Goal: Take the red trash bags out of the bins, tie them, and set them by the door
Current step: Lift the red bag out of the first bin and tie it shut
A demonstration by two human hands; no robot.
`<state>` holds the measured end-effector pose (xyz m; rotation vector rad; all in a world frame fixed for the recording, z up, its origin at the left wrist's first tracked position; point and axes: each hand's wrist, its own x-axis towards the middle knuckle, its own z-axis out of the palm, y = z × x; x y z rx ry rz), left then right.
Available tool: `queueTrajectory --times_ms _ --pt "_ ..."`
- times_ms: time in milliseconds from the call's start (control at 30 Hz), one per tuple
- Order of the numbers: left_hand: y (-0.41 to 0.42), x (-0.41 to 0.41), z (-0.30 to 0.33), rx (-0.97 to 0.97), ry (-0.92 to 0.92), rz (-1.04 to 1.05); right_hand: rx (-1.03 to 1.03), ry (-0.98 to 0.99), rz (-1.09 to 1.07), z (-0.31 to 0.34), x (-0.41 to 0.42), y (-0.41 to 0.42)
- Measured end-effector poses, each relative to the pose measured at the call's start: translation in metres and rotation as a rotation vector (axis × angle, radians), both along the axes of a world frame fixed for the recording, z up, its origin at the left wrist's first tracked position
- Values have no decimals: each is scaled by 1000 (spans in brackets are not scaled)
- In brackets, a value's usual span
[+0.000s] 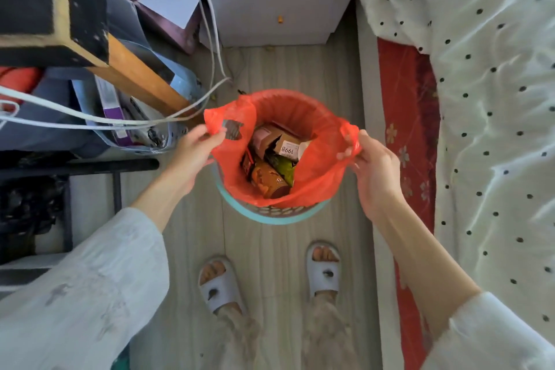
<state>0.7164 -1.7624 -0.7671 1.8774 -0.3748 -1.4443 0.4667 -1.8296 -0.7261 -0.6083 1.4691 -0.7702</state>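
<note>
Red trash bag (318,171) in teal bin (271,217), holding cartons and wrappers. Left hand (192,153), right hand (374,164) pinching opposite rims. Bin's far rim hidden.

Red bag (312,180), teal bin (279,217)

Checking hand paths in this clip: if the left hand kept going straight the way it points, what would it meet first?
The left hand points up-right and already pinches the red bag edge. Beyond that it would probably cross the bag's open mouth above the boxes; depth is unclear.
</note>
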Motion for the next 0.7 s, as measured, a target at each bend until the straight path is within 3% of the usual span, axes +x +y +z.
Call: queueTrajectory --times_ms 100,233,367,700 --pt "-10 -2 16 -65 -35 45 100 -6 27 6 1 4" --pt "-8 -4 38 -20 164 -64 213 -23 44 25 1 4" --pt "-4 -8 63 107 134 -165 138 -75 69 58 5 -4" --pt "11 -36 146 -12 288 -71 -37 21 244 146 9 -8"
